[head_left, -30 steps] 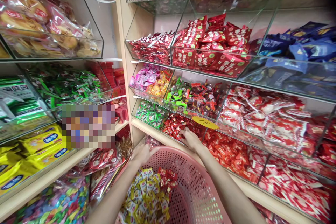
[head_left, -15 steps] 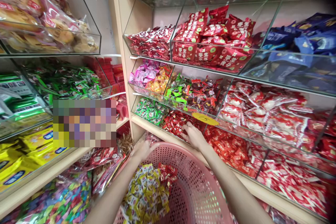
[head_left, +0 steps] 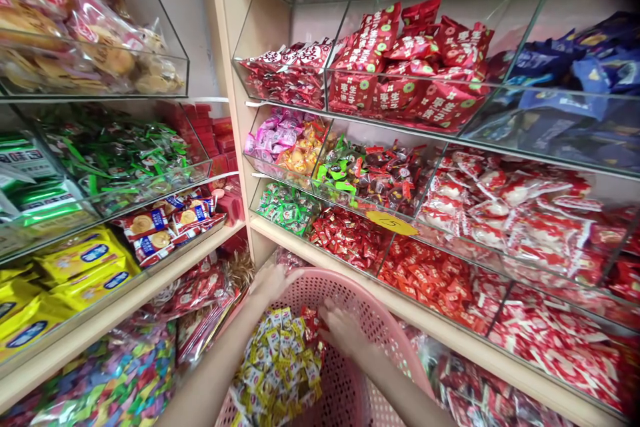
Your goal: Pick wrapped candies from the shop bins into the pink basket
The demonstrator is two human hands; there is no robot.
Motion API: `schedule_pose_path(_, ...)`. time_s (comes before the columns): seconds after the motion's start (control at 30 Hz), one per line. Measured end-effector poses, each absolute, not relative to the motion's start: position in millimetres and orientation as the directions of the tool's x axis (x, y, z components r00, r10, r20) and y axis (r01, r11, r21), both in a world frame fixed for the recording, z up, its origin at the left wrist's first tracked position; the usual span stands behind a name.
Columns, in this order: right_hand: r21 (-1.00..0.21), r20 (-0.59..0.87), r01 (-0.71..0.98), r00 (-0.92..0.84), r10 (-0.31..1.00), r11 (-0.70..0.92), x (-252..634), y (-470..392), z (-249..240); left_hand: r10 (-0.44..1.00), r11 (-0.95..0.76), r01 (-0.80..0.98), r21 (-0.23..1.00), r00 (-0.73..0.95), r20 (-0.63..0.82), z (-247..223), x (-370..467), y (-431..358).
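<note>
A pink perforated plastic basket (head_left: 380, 310) stands low in front of me, its far rim close to the bottom shelf. My left hand (head_left: 270, 283) is closed over its far left rim. Inside, many yellow-and-white wrapped candies (head_left: 280, 363) lie heaped on the left, with a small pile of red wrapped candies (head_left: 311, 323) at their far right. My right hand (head_left: 345, 327) is down inside the basket, just beside the red pile. Motion blurs its fingers, and any candy in them is hidden. Above the basket, a shelf compartment holds similar red candies (head_left: 345, 237).
Clear-fronted shelf bins rise ahead, with green candies (head_left: 285, 207), orange-red candies (head_left: 433, 277) and larger red packets (head_left: 415, 70). A yellow price tag (head_left: 391, 222) hangs on a bin edge. On the left shelves are yellow packets (head_left: 85, 257); colourful candies (head_left: 115, 373) lie below.
My right hand has left the red candy compartment and moved down and toward me into the basket. My left hand stays on the rim.
</note>
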State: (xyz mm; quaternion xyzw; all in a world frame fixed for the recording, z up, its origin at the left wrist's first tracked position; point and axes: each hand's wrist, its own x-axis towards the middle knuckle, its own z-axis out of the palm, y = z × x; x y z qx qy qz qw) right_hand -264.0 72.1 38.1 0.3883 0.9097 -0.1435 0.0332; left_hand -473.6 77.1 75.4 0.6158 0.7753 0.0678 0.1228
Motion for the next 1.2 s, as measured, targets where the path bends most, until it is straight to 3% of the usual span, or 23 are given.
schedule_pose_path(0.27,-0.244,-0.145,0.719,-0.691,0.708,0.651,-260,69,35,0.971,0.231,0.94,0.25,-0.208,-0.115,76,-472,78)
schedule_pose_path(0.43,-0.339,0.057,0.699,-0.653,0.755,0.63,-262,91,82,0.978,0.205,0.952,0.229,-0.192,-0.079,72,-474,78)
schedule_pose_path(0.63,-0.412,0.277,0.763,-0.415,0.867,0.497,-263,147,128,0.978,0.208,0.95,0.232,-0.194,-0.083,72,-474,79)
schedule_pose_path(1.0,-0.344,0.148,0.894,-0.25,0.957,0.287,-283,185,114,0.976,0.217,0.943,0.25,-0.201,-0.09,78,-475,76)
schedule_pose_path(1.2,-0.396,0.164,0.875,-0.232,0.959,0.28,-280,186,109,0.966,0.252,0.933,0.256,-0.23,-0.115,78,-475,76)
